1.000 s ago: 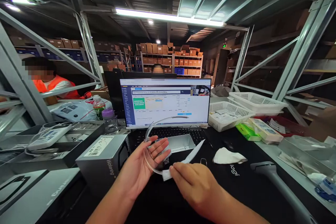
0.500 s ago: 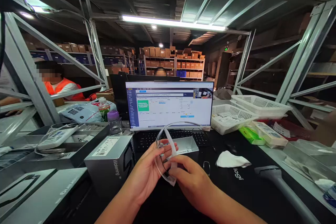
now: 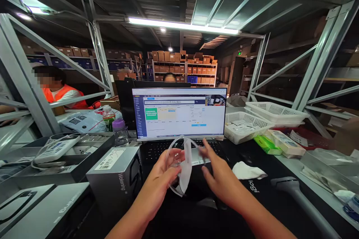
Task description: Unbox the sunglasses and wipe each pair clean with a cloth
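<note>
My left hand (image 3: 162,173) holds a thin clear plastic hoop (image 3: 171,155) with a white paper strip (image 3: 186,171) hanging from it, fingers pinched on the hoop. To its right, my right hand (image 3: 217,175) is off the strip, fingers spread and blurred by motion, holding nothing. Both hands hover over the black desk mat (image 3: 252,194), just in front of a small open grey box (image 3: 198,155) and the keyboard (image 3: 157,148). The monitor (image 3: 179,112) stands behind.
A grey Watering box (image 3: 114,175) sits left of my hands, with grey trays (image 3: 56,153) and bottles (image 3: 120,129) beyond. On the right lie a white cloth (image 3: 246,171), a scanner handle (image 3: 291,190) and white baskets (image 3: 252,119). A person in orange (image 3: 64,95) sits at far left.
My right hand let go of the white strip and moved away to the right, opening. The strip now hangs down from the hoop in my left hand.
</note>
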Tool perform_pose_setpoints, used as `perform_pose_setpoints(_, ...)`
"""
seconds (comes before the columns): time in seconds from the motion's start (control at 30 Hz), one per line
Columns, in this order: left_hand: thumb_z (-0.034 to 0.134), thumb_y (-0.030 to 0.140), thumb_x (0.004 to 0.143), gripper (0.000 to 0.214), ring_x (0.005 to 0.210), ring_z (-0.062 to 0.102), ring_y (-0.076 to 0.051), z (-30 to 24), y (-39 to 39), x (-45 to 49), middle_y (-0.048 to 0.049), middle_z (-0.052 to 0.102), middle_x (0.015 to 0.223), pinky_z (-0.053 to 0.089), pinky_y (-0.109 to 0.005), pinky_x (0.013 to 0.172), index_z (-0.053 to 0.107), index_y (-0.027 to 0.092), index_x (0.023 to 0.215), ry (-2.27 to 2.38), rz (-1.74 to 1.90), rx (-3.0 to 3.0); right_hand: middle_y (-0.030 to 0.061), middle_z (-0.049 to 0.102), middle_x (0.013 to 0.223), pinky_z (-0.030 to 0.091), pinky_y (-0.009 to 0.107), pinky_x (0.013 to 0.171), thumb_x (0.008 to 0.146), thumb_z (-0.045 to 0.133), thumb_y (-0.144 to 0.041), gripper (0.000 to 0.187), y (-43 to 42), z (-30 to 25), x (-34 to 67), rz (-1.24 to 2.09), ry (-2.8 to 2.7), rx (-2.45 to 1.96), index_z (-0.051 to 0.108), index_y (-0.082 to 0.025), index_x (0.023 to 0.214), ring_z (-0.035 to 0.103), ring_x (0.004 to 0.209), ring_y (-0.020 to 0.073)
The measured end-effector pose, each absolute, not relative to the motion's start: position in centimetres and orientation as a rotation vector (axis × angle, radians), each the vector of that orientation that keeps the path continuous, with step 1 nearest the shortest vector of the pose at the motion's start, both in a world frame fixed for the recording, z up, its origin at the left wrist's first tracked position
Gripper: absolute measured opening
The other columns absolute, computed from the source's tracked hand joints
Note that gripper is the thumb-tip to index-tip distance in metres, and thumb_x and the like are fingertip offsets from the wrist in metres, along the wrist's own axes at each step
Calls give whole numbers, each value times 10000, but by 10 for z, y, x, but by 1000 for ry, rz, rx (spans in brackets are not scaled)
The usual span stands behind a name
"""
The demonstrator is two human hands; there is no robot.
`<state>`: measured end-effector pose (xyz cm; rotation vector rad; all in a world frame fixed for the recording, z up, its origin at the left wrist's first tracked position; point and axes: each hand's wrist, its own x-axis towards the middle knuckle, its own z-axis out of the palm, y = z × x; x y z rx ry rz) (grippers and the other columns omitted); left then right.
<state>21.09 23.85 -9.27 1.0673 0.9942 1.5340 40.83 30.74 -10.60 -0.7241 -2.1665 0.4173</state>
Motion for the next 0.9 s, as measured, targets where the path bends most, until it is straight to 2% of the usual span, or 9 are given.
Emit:
perform_pose_setpoints(0.1,679,362,841,395,1403,449,-285,-99,244,205,-81,561,1434,407,-430,1125,583,264,1212,1053,1529,1205,91,760,1130,592,411,899,894,479,-73,666,300,-104,404,799,-2299,-638,400,-241,1534,739,998,238)
perform_pose_setpoints(0.2,628,321,865,448,1429,420,-282,-97,242,196,-71,505,1499,377,-454,1159,545,285,1304,1119,1373,1416,78,767,1050,593,339,770,900,492,-97,469,303,-92,415,755,-2160,-786,641,-218,1327,736,831,197)
perform_pose_setpoints(0.27,591,268,877,540,1463,370,-271,-93,235,190,-45,425,1566,303,-482,1206,479,325,1403,1186,1209,1635,89,724,1158,571,292,690,897,564,-146,456,309,-82,427,754,-2075,-784,622,-228,1343,703,832,179)
perform_pose_setpoints(0.37,562,216,887,590,1522,239,-264,-86,225,184,25,278,1644,191,-520,1242,447,398,1436,1356,921,1961,86,619,1344,560,248,676,839,688,-155,639,314,-73,442,1032,-2105,-554,517,-289,1440,683,918,164)
perform_pose_setpoints(0.43,551,213,899,575,1534,201,-254,-84,221,182,57,239,1656,190,-513,1243,452,424,1424,1412,795,2069,73,668,1262,567,270,790,834,692,-123,600,314,-71,445,1226,-2098,-465,560,-272,1399,691,958,164)
perform_pose_setpoints(0.53,539,219,911,593,1531,214,-229,-82,219,182,80,221,1659,218,-485,1239,410,456,1439,1409,706,2137,43,737,1031,549,277,833,864,680,-138,333,310,-72,443,1340,-2065,-453,701,-221,1186,704,923,167)
perform_pose_setpoints(0.67,530,199,906,642,1525,232,-230,-83,219,186,82,208,1663,256,-486,1228,367,473,1463,1429,606,2210,11,716,892,487,226,668,869,699,-178,137,306,-72,436,1056,-2192,-514,745,-204,996,652,753,135)
perform_pose_setpoints(0.8,668,248,832,843,1523,239,-266,-87,227,185,21,181,1675,288,-493,1217,240,444,1530,1462,660,2268,5,719,840,463,243,711,868,628,-108,150,311,-70,438,710,-2245,-582,739,-198,915,647,773,146)
perform_pose_setpoints(0.9,780,386,739,898,1375,474,-289,-89,237,181,-86,403,1559,441,-447,1110,312,339,1503,1566,886,2280,20,742,860,484,274,732,863,614,-162,142,328,-69,455,614,-2043,-714,737,-197,925,672,797,176)
